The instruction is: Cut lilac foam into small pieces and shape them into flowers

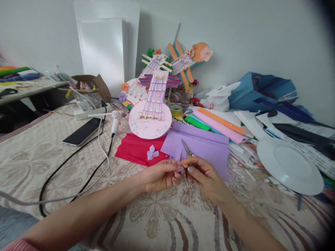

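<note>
My left hand and my right hand meet above the patterned cloth, fingertips pinched together. Between them shows a small piece of purple paper, held in my left fingers. What my right fingertips pinch is too small to name. Just beyond the hands, scissors lie on a sheet of purple crepe paper. A small purple paper flower rests on red crepe paper, to the left of the purple sheet.
Behind the papers stands a pink paper-plate instrument with strings. On the left are a white glue gun, a phone and looping cables. Paper rolls, scraps and a white plate lie on the right.
</note>
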A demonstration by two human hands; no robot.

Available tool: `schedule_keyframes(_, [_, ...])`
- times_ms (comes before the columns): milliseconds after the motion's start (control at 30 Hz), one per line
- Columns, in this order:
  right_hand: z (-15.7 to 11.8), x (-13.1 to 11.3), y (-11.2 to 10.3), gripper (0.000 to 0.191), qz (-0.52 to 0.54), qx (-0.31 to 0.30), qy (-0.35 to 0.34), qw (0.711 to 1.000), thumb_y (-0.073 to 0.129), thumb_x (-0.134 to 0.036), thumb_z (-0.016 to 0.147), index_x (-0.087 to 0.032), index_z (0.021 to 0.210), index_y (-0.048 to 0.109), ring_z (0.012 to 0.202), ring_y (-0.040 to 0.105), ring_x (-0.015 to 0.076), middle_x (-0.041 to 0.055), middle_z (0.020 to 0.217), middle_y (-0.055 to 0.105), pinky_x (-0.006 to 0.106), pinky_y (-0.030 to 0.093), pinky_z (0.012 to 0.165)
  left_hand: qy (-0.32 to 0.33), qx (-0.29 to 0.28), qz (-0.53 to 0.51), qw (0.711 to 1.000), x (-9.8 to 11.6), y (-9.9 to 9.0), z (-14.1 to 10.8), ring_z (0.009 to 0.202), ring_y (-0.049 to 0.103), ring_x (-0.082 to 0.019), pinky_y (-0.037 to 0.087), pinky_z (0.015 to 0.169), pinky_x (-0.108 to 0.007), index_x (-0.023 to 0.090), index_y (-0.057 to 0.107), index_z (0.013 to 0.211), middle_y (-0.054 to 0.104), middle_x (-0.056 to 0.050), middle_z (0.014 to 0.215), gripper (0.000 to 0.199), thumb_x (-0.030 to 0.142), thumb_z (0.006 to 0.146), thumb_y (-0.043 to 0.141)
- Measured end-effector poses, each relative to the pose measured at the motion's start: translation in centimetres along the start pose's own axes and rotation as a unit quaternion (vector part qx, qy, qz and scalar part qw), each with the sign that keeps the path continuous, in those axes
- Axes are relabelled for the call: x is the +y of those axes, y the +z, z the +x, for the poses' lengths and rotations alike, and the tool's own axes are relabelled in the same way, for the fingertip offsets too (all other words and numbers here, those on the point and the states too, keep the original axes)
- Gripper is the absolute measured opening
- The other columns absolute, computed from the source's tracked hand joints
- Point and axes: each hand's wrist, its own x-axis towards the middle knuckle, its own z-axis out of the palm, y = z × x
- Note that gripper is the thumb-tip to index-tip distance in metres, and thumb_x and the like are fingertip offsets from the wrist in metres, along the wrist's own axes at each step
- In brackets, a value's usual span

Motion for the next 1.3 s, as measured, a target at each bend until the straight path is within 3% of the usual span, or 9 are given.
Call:
schedule_keyframes(500, [-0.02,0.36,0.05,0.007,-0.020,0.014,-0.005,1.000,0.058,-0.028,0.082,-0.022,0.084,0.061,0.053,0.044,0.0081,-0.0032,0.066,0.051,0.021,0.037,0.049,0.012,0.037,0.048,0.998,-0.26,-0.07,0.10,0.052,0.046,-0.003,0.036,0.051,-0.012,0.007,0.062,0.076,0.052,-0.001,0.062,0.006,0.008,0.070,0.064])
schedule_keyframes(733, [-0.04,0.17,0.21,0.012,-0.005,0.014,-0.006,1.000,0.056,-0.028,0.083,-0.024,0.091,0.064,0.057,0.049,0.0101,-0.0005,0.073,0.055,0.023,0.040,0.053,0.007,0.009,0.023,1.000,0.03,0.06,0.05,0.051,0.043,-0.002,0.034,0.049,-0.011,0.004,0.061,0.078,0.048,0.000,0.058,0.008,0.009,0.071,0.062])
schedule_keyframes(967, [0.02,0.18,0.06,0.010,-0.012,0.006,0.001,1.000,0.057,-0.029,0.083,-0.022,0.089,0.062,0.056,0.049,0.0097,-0.0011,0.071,0.054,0.023,0.040,0.052,-0.005,0.017,0.026,1.000,-0.02,-0.24,0.07,0.051,0.045,-0.002,0.034,0.049,-0.011,0.006,0.061,0.077,0.050,0.000,0.061,0.007,0.007,0.070,0.062])
schedule_keyframes(1300, [-0.09,-0.34,0.17,0.013,-0.094,0.025,-0.007,0.995,0.056,-0.029,0.083,-0.021,0.091,0.061,0.056,0.050,0.0110,-0.0010,0.068,0.056,0.023,0.042,0.052,0.031,0.040,0.086,0.995,-0.04,-0.36,0.21,0.052,0.045,-0.002,0.037,0.052,-0.011,0.006,0.065,0.079,0.052,-0.001,0.063,0.009,0.012,0.071,0.065])
